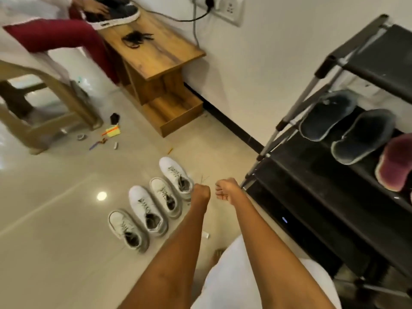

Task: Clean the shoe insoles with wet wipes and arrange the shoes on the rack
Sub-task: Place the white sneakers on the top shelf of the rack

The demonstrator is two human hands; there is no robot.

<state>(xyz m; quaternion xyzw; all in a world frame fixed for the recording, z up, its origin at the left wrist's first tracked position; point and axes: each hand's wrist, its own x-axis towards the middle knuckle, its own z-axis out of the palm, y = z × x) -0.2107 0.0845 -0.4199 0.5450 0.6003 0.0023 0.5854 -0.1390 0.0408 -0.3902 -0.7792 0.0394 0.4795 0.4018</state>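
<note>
Here both arms reach forward: left hand (201,191) and right hand (223,190) are curled into fists, apparently holding nothing. Four white shoes (153,201) line the floor, likely staged for wiping. Rack (312,175) just right already carries insoles (344,132); bench (153,47) beyond.

Only one view on my feed: the head camera, worn high, looking forward and steeply down at the tiled floor (55,230). Wide-angle lens; straight edges bow toward the frame borders. Both forearms reach out from the bottom edge, so left hand (200,194) and right hand (227,190) sit near centre, close to the lens. White shoes (151,208) lie just left of centre, below the hands. Shoe rack (323,197) fills the right side, cropped by the edge. Wooden bench (156,56) and wall lie at the far top. No second view to compare.
</note>
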